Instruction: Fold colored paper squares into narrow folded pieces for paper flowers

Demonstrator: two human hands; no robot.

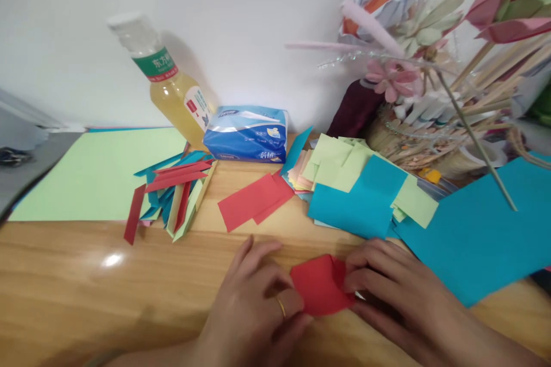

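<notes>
A small red paper piece (321,285) lies on the wooden table (86,287) near the front edge. My left hand (253,304), with a ring on one finger, presses on its left side. From the right, my right hand (387,292) pinches its other edge with the fingertips. Both hands hold the same paper, which is partly folded. Part of the paper is hidden under my fingers.
Behind my hands lie red paper rectangles (253,200), a pile of coloured strips (176,195), stacked green and blue squares (357,183), a big blue sheet (486,229) and a green sheet (99,172). A bottle (166,83), a tissue pack (247,135) and a paper-flower bouquet (430,51) stand by the wall.
</notes>
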